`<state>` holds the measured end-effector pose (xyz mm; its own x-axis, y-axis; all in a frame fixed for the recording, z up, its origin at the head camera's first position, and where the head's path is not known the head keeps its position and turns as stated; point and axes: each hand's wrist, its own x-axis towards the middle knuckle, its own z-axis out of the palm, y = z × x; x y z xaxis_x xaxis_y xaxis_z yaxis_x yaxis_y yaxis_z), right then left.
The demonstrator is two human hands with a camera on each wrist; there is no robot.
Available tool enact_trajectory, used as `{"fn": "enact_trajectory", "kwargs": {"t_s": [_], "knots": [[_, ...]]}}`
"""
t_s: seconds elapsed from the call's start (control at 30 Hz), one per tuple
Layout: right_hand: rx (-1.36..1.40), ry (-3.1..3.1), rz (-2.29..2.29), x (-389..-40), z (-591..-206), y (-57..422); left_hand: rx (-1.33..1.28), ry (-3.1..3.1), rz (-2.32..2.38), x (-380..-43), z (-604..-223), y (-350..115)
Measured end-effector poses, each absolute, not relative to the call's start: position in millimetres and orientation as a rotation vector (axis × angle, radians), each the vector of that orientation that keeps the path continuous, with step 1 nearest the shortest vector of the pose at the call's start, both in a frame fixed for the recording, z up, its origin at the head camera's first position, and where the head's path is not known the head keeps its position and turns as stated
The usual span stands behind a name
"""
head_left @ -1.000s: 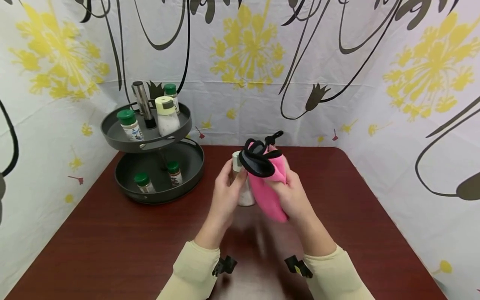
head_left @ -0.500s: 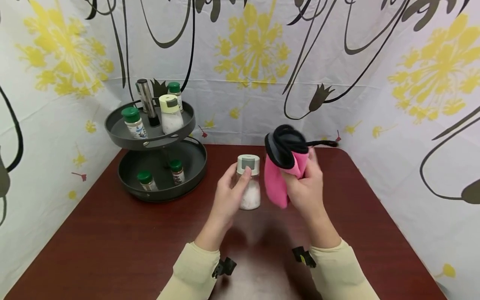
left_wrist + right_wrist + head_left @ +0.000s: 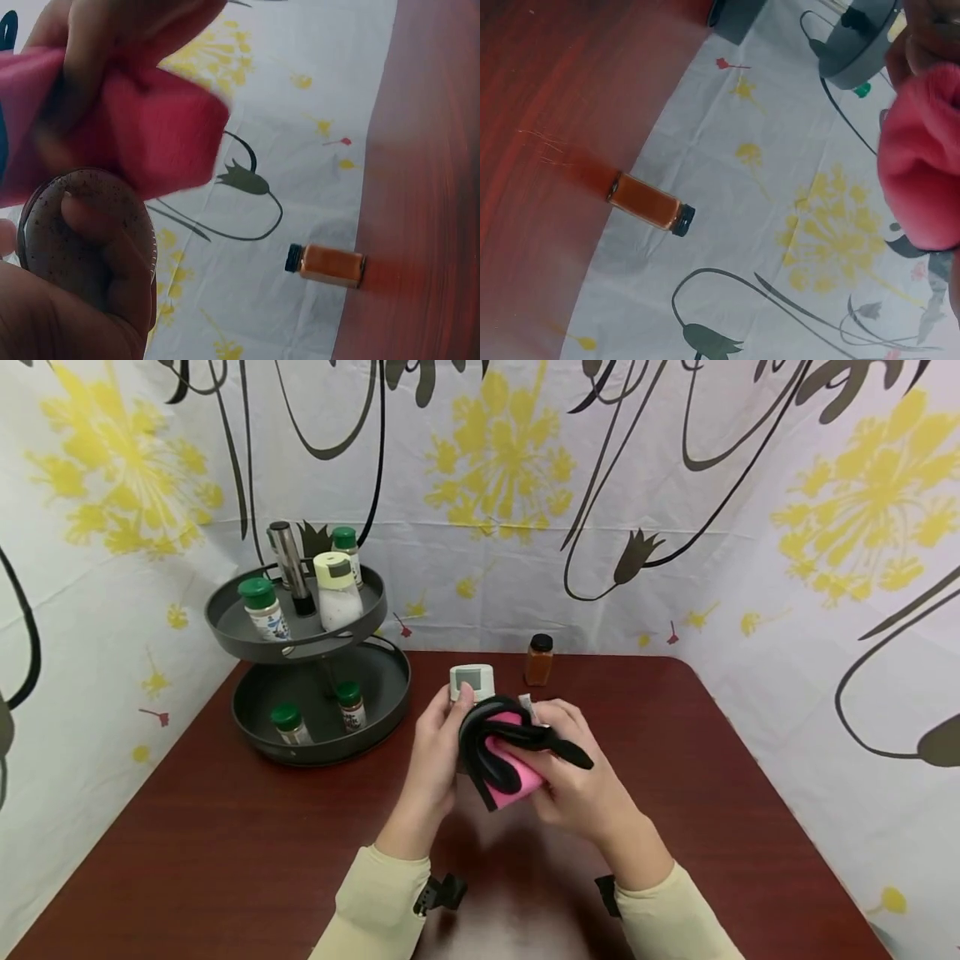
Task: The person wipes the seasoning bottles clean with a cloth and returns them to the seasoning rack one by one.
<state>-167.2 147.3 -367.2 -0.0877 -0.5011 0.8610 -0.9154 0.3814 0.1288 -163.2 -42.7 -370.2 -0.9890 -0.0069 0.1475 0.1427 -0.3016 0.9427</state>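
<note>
My left hand grips a glass shaker with a white cap, held up above the table. In the left wrist view the shaker's round glass base faces the camera, speckled, with the left fingers around it. A pink cloth with black trim is bunched in my right hand, which grips it against the shaker's side. The cloth hides most of the shaker's body in the head view. At the edge of the right wrist view, the pink cloth fills the right side.
A small bottle of orange-brown spice with a black lid stands at the table's back edge. To the left is a two-tier dark grey stand with several green-capped jars, a yellow-capped shaker and a silver cylinder. Printed fabric hangs behind.
The cloth swung away to the right of the shaker, then came back against it, lower and turned. The shaker shifted slightly left. The spice bottle behind has come into view.
</note>
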Motion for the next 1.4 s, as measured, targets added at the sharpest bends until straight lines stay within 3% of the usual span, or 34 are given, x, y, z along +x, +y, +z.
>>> {"fn": "enact_trajectory", "kwargs": {"t_s": [0.23,0.43,0.53,0.93,1.23,1.4], "knots": [[1.295,-1.842,0.757,-160,-351,159,-0.202,-1.751,-2.493,-163,-371,-45],[0.922,-1.691,1.151,-166,-331,156,-0.254,-1.856,-2.432,-157,-379,-34],[0.861,-1.636,1.150,-170,-327,152,-0.275,-1.883,-2.442,-154,-381,-29],[1.153,-1.920,0.882,-151,-353,140,-0.152,-1.747,-2.489,-157,-372,-41],[1.414,-2.021,0.724,-142,-336,161,-0.172,-1.744,-2.533,-160,-372,-50],[1.329,-1.990,0.811,-149,-318,170,-0.208,-1.771,-2.499,-159,-373,-45]]}}
